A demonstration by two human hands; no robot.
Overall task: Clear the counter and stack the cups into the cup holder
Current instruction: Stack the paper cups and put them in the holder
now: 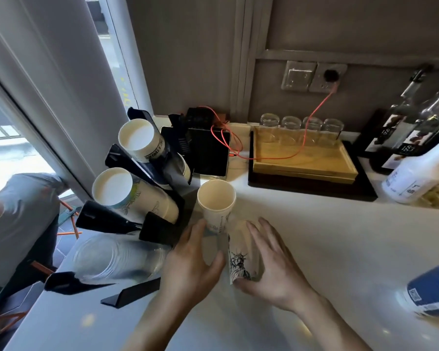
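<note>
Both hands lay low on the white counter [314, 236]. The left hand [190, 264] and right hand [271, 264], fingers spread, cupped a printed paper cup [238, 259] between them. Another cup [216, 203] stood just beyond, beside the black cup holder [162, 224] with its slanted stacks.

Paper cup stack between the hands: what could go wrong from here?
1. The paper cup stack leans, with the left hand and right hand only loosely around it; it could slip or topple onto the counter.
2. The cup holder slots already look full of paper cups, so pushing more in may jam.
</note>
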